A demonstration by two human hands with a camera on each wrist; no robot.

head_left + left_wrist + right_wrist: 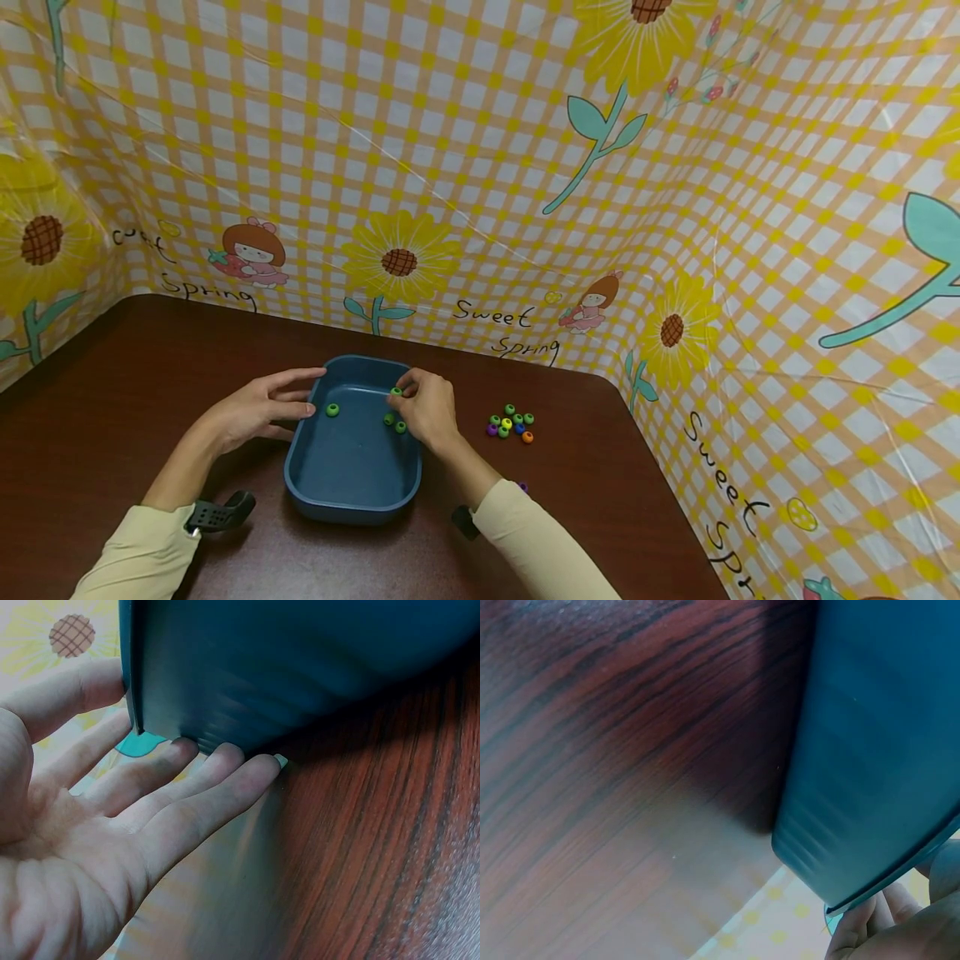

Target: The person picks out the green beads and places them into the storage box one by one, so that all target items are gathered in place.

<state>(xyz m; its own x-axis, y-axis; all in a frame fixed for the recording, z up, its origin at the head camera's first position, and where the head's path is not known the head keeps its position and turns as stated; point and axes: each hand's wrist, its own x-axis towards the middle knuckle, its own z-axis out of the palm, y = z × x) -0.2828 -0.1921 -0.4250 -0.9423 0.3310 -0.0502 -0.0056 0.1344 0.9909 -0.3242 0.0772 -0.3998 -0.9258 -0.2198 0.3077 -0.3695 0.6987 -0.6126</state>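
A blue rectangular box (352, 507) stands on the table with green beads inside: one bead (332, 410) near its left wall, two others near the right, one of them a bead (401, 427). My right hand (431, 410) reaches over the right rim and pinches a green bead (395, 391) between its fingertips. In the right wrist view the right fingers (900, 937) show only partly, beyond the box's rim. Along the left side, my left hand (255, 408) touches the box with fairly straight fingers (202, 787) against the outer wall and the thumb at the rim.
Right of the box lies a cluster of green, yellow, blue, purple and orange beads, among them an orange bead (527, 437). A purple bead (523, 487) is partly hidden behind the right sleeve. Patterned cloth (495, 208) rises behind the dark wooden table (187, 333).
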